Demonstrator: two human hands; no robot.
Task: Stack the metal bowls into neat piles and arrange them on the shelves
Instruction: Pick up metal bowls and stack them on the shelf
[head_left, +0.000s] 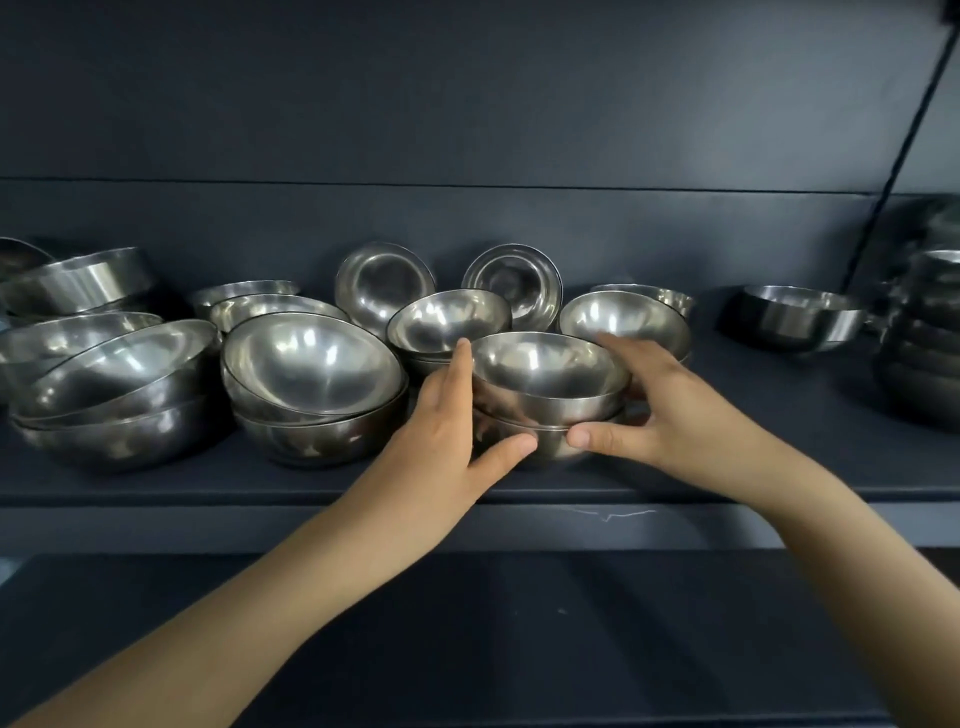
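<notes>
Both hands, left hand (451, 415) and right hand (670, 410), clasp a small stack of shiny steel bowls (548, 395) at frame centre on the dark blue-grey shelf (779, 467); leaning, untidy piles of larger steel bowls (311, 384) at left seem still unsorted.

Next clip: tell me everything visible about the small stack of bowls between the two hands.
The small stack of bowls is shiny metal: at least two round bowls nested upright, the top one empty. It appears to stand near the front of the dark shelf, before other bowl piles. The left hand holds its left side and the right hand its right, thumbs against the lower bowl's front.
</notes>
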